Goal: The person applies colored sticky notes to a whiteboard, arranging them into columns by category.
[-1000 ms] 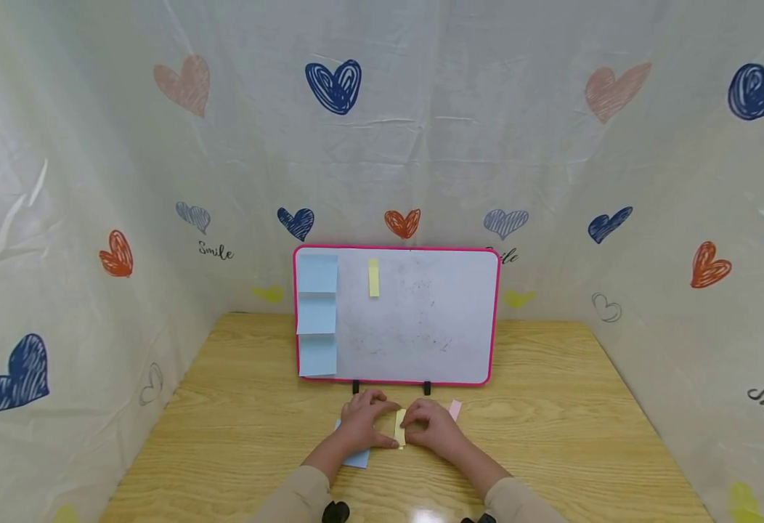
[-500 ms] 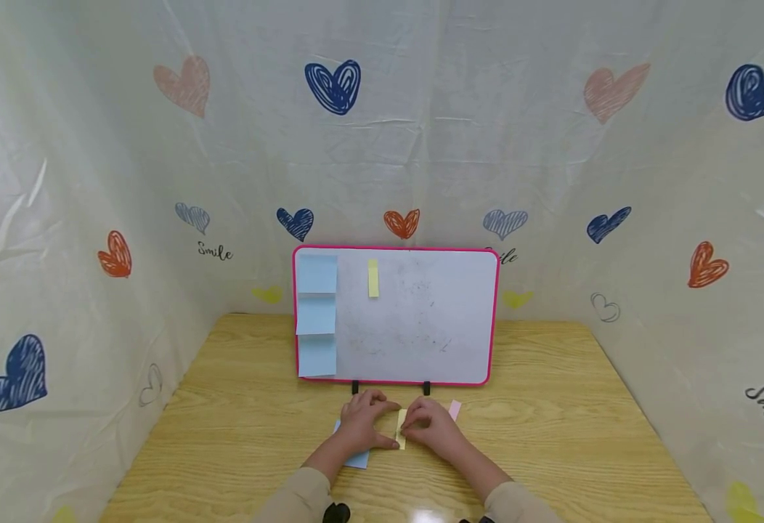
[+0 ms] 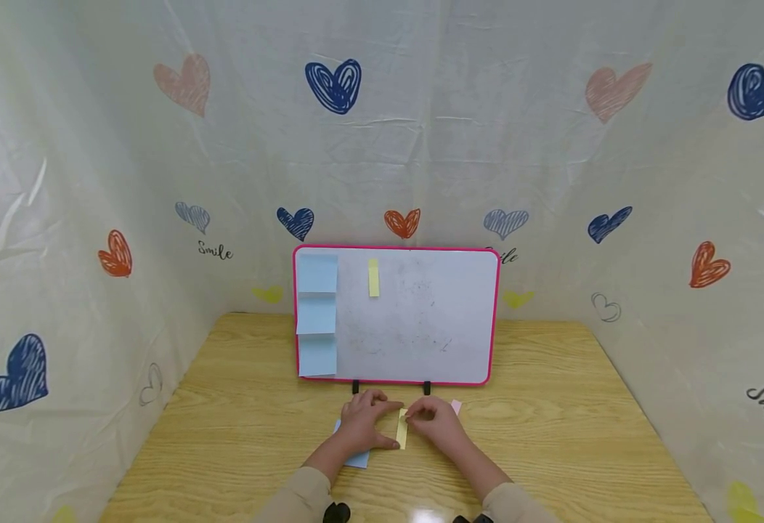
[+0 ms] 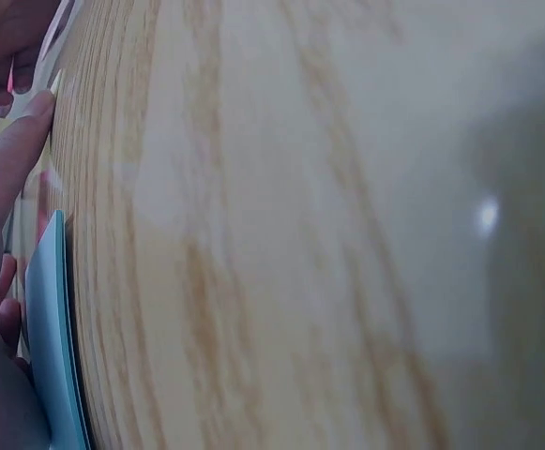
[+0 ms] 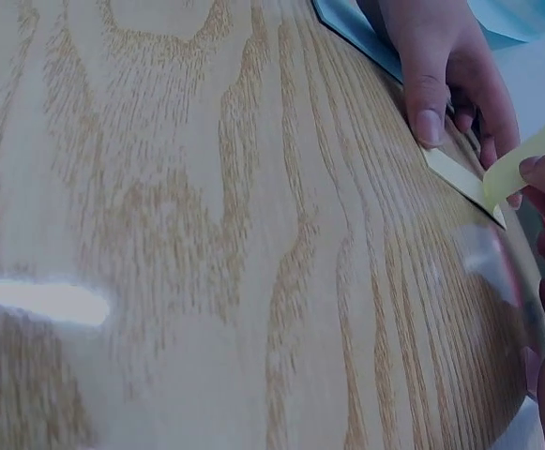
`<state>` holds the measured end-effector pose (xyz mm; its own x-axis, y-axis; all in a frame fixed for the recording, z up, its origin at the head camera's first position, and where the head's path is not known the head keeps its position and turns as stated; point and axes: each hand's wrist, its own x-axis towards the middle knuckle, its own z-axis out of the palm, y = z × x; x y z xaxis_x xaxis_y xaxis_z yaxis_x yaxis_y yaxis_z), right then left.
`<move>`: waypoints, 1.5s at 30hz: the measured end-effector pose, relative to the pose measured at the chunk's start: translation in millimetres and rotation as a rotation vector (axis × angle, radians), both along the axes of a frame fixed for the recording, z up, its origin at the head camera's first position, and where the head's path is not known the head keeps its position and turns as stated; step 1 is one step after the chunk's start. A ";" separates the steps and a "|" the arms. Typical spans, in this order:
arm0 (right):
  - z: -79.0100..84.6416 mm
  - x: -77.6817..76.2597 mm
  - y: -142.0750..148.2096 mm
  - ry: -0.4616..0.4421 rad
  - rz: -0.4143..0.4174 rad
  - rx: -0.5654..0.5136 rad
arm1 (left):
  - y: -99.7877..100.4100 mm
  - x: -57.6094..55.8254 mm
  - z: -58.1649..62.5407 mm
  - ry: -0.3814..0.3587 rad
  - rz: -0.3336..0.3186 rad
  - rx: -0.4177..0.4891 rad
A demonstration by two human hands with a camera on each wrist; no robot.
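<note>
A narrow pad of yellow sticky notes (image 3: 401, 437) lies on the wooden table between both hands. My left hand (image 3: 359, 424) presses on it, thumb at the near end and index finger reaching to the far end. Between thumb and fingertips, my right hand (image 3: 439, 425) pinches the top yellow sticky note (image 5: 509, 176), which curls up off the pad in the right wrist view. A blue sticky note pad (image 4: 52, 328) lies partly under my left hand. Behind my right hand, part of a pink sticky note pad (image 3: 456, 408) shows.
A whiteboard (image 3: 421, 319) with a pink frame stands behind the hands on black feet (image 3: 427, 388). Three blue sticky notes (image 3: 317, 314) run down its left side, and one yellow strip (image 3: 373, 278) is stuck near its top. A heart-print curtain (image 3: 382, 145) surrounds the table.
My right hand has shifted slightly to the right and up, lifting the yellow note's end away from the pad. It now covers more of the pink pad. My left hand stays in place.
</note>
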<state>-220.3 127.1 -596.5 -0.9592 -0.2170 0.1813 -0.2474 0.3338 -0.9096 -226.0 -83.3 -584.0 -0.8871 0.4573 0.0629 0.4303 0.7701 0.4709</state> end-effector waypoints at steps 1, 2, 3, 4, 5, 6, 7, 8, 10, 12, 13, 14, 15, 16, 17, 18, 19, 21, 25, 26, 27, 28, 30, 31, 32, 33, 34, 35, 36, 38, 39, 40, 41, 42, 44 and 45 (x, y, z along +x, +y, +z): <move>1.0 0.0 -0.2 -0.011 -0.012 0.019 | 0.1 0.2 0.3 -0.003 -0.002 -0.006; 3.2 0.4 -0.5 -0.025 -0.023 0.031 | 0.1 0.4 0.5 -0.005 -0.004 -0.010; 6.8 1.3 -1.0 -0.034 -0.030 0.043 | 0.2 0.6 0.9 -0.007 -0.006 -0.013; 12.0 2.6 -1.6 -0.037 -0.032 0.046 | 0.4 0.6 1.0 -0.008 -0.008 -0.015; 17.8 4.3 -2.1 -0.037 -0.033 0.046 | 0.5 0.7 0.9 -0.008 -0.009 -0.016; 23.5 5.8 -2.6 -0.030 -0.030 0.047 | 0.6 0.6 0.9 -0.007 -0.008 -0.018; 28.9 7.2 -2.9 -0.025 -0.024 0.036 | 0.6 0.5 0.7 -0.006 -0.008 -0.018; 33.7 8.1 -3.0 -0.020 -0.019 0.024 | 0.6 0.4 0.5 -0.003 -0.008 -0.019; 37.2 7.4 -2.5 -0.004 -0.017 0.016 | 0.5 0.3 0.3 0.001 -0.008 -0.018; 30.8 2.4 -0.9 -0.001 -0.029 0.023 | 0.4 0.3 0.3 0.002 -0.008 -0.015; 26.0 -0.6 0.3 -0.004 -0.036 0.023 | 0.2 0.3 0.3 0.001 -0.008 -0.013; 20.8 -3.9 1.6 -0.001 -0.043 0.030 | 0.1 0.4 0.4 0.001 -0.008 -0.012; 15.3 -7.6 3.1 0.000 -0.052 0.038 | 0.1 0.5 0.7 0.001 -0.008 -0.012; 10.8 -10.8 4.8 -0.005 -0.061 0.045 | 0.2 0.5 0.8 0.002 -0.008 -0.012; 7.1 -13.7 6.8 -0.005 -0.064 0.045 | 0.3 0.4 0.8 0.001 -0.008 -0.012; 4.4 -16.0 8.6 -0.003 -0.068 0.043 | 0.5 0.5 1.2 0.002 -0.007 -0.013; 3.0 -17.6 9.7 -0.003 -0.072 0.038 | 0.5 0.6 1.3 0.002 -0.007 -0.015; 2.1 -20.1 11.4 -0.011 -0.088 0.030 | 0.5 0.7 1.2 0.002 -0.005 -0.018; 4.1 -23.4 11.6 -0.032 -0.112 -0.015 | -0.3 0.7 0.2 0.002 -0.003 -0.018; 4.6 -24.4 11.6 -0.038 -0.118 -0.022 | -0.3 0.7 0.3 0.002 -0.002 -0.016; 5.1 -25.5 11.9 -0.039 -0.122 -0.024 | -0.4 0.5 0.2 0.003 -0.002 -0.016; 5.6 -26.6 12.3 -0.049 -0.129 -0.024 | -0.3 0.4 0.2 0.005 -0.002 -0.015; 6.6 -28.9 13.3 -0.064 -0.140 -0.008 | -0.2 0.2 0.4 0.007 -0.004 -0.016; 7.5 -29.8 13.7 -0.070 -0.145 -0.001 | -0.3 0.2 0.4 0.008 -0.004 -0.017; 8.2 -30.7 14.0 -0.076 -0.146 0.004 | -0.4 0.3 0.6 0.009 -0.006 -0.018; 9.2 -31.6 14.3 -0.079 -0.147 0.008 | -0.5 0.6 0.7 0.009 -0.007 -0.020; 10.1 -32.4 14.4 -0.086 -0.148 0.006 | -0.5 0.8 0.8 0.008 -0.009 -0.020; 10.8 -33.3 14.5 -0.087 -0.147 0.004 | -0.6 1.0 0.7 0.007 -0.010 -0.020; 11.7 -33.9 14.5 -0.087 -0.146 0.001 | -0.7 1.4 0.9 0.006 -0.012 -0.019; 12.6 -35.2 14.5 -0.083 -0.148 0.003 | -0.8 1.6 1.1 0.005 -0.013 -0.020; 13.0 -35.9 14.5 -0.081 -0.150 0.004 | -0.9 1.7 1.3 0.004 -0.012 -0.020; 13.5 -36.5 14.3 -0.082 -0.152 0.004 | -0.9 1.7 1.2 0.004 -0.013 -0.020; 13.5 -37.2 14.3 -0.078 -0.154 0.007 | -1.0 1.7 1.4 0.005 -0.013 -0.021; 13.8 -38.0 14.2 -0.075 -0.156 0.010 | -1.1 1.6 1.4 0.005 -0.013 -0.021; 13.6 -39.7 14.0 -0.073 -0.158 0.017 | -1.2 1.3 1.0 0.006 -0.011 -0.023; 13.7 -40.6 13.9 -0.072 -0.157 0.020 | -1.1 1.2 0.6 0.007 -0.010 -0.025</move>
